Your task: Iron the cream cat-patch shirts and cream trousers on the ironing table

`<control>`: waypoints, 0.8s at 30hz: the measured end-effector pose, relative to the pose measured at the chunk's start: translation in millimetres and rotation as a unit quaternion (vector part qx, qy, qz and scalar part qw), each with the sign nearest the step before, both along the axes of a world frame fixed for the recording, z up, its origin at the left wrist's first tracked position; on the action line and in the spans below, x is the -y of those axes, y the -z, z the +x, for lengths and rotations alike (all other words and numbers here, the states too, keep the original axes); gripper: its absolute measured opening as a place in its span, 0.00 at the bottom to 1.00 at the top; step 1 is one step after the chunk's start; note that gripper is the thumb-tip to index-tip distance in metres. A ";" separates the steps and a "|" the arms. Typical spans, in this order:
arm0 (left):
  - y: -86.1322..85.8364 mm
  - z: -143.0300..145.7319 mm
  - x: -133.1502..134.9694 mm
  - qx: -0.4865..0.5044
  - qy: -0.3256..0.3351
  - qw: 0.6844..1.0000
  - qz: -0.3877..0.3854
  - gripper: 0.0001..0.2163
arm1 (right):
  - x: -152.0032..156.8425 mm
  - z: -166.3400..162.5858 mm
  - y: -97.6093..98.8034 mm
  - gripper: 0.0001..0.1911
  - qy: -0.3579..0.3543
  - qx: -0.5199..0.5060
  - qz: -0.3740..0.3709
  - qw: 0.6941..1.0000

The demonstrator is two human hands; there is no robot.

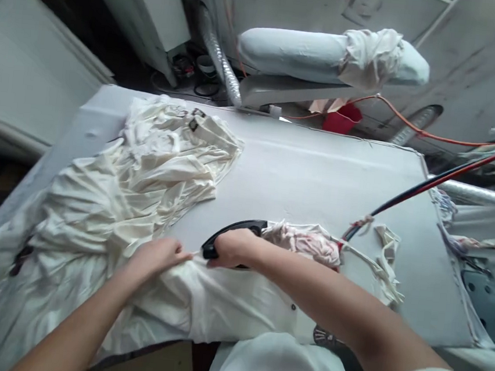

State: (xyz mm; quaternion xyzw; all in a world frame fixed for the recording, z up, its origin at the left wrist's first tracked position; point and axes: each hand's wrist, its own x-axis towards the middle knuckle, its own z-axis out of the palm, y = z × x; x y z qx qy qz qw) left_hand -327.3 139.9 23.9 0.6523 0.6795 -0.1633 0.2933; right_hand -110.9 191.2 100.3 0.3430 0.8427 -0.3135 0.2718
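Wrapped round the handle of a black iron, my right hand is closed near the middle of the white padded table. The iron rests at the edge of a cream garment that spreads along the table's near side. My left hand pinches a fold of this garment just left of the iron's tip. Left of my hands, the cream cloth lies in a large wrinkled heap. A bundle of pinkish cloth is wrapped about the back of the iron, where the cables join.
Red and dark cables run from the iron to the upper right. Beyond the table stands a padded sleeve board with crumpled cloth on it. A red bucket sits behind. Cloth strips lie at the right.
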 end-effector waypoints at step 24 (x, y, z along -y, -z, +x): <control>-15.4 216.2 -94.6 0.154 0.006 0.977 0.150 0.11 | 59.0 270.4 -51.1 0.21 0.534 -0.035 0.103 0.839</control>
